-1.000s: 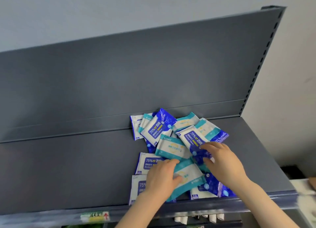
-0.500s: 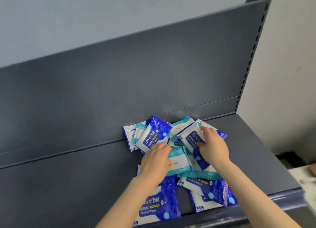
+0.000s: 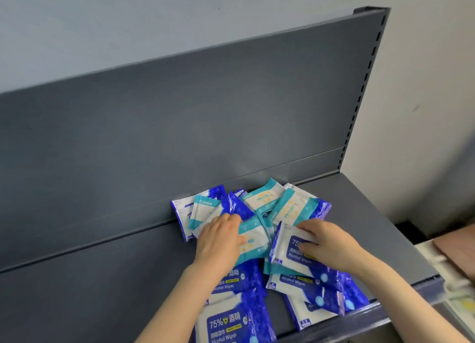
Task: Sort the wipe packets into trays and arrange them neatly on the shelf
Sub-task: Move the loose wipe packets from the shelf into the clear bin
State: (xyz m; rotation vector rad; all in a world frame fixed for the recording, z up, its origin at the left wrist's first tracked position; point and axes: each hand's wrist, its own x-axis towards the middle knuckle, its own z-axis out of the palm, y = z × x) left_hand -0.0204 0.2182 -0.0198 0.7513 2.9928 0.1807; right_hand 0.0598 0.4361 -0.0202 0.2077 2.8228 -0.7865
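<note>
Nearest me, blue-and-white plastic alcohol wipe packets are lying overlapped at the front edge of the dark grey metal shelf. Further in, around the shelf's middle depth, my left grip is holding a teal-and-white wipe packet, thumb pressing on its face. Toward the shelf's right end, my right grip is pinching a tilted blue-labelled white packet, fingers over its far edge, thumb on the label. Farthest, more teal and blue packets are lying heaped against the foot of the shelf's upright back panel.
</note>
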